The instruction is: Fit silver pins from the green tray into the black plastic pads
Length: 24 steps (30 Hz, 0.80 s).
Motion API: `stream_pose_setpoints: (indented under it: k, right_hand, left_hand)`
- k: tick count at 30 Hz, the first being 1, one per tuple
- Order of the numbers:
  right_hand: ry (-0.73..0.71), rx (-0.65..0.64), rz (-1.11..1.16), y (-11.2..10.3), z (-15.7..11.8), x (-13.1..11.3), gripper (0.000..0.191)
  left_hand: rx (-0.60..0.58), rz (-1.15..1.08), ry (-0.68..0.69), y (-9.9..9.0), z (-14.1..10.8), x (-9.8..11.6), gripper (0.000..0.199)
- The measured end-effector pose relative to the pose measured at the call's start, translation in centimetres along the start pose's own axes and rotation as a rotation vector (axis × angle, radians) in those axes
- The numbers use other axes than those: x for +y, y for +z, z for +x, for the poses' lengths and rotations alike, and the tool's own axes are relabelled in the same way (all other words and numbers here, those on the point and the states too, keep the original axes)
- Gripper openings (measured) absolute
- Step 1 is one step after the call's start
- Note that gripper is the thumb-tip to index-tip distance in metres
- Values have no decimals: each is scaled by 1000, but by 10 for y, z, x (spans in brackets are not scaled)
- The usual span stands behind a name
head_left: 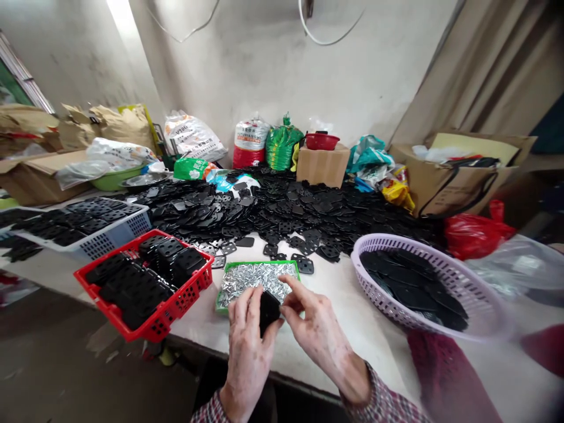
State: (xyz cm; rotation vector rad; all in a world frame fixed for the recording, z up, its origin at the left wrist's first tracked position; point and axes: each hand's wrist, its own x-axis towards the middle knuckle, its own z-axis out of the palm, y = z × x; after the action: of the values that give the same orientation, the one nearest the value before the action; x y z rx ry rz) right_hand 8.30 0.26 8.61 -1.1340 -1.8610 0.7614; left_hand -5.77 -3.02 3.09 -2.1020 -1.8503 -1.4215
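Red crate (173,312); lilac basket (379,239); black plates (264,212); green-rimmed tray (259,262); checked maroon sleeve (379,406).

Left hand (249,352) and right hand (319,338) close together

And here at the back, a red plastic bowl (322,141) sits atop a brown cardboard box (322,167), with a shiny green plastic sack (282,147) just beside it, and a crumpled red plastic bag (476,230) off to the right!

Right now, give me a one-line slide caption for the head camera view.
Left hand and right hand hold a black plate above a green tray of silvery metal pieces, beside a red basket.
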Motion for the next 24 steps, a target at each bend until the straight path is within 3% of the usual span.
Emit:
stream_pose_setpoints:
  k: [3,9,11,15,19,24]
  right_hand:
    - [19,-13,-17,-1,1,1,49]
    - [202,-118,513,-5,11,7,34]
    - [224,-136,590,-4,13,10,30]
    - [104,-129,542,-2,13,12,14]
    - [6,-111,491,-10,15,14,18]
    - [-105,-220,267,-20,29,10,17]
  left_hand:
    - [-28,-35,-12,0,-1,1,57]
    - [-137,-370,-241,-11,5,2,52]
    - [-172,-506,-310,-13,7,4,52]
    - [-252,-993,-581,-14,8,11,46]
    - [-252,-1512,-858,-16,7,14,29]
    - [-307,-1756,-948,-18,6,7,30]
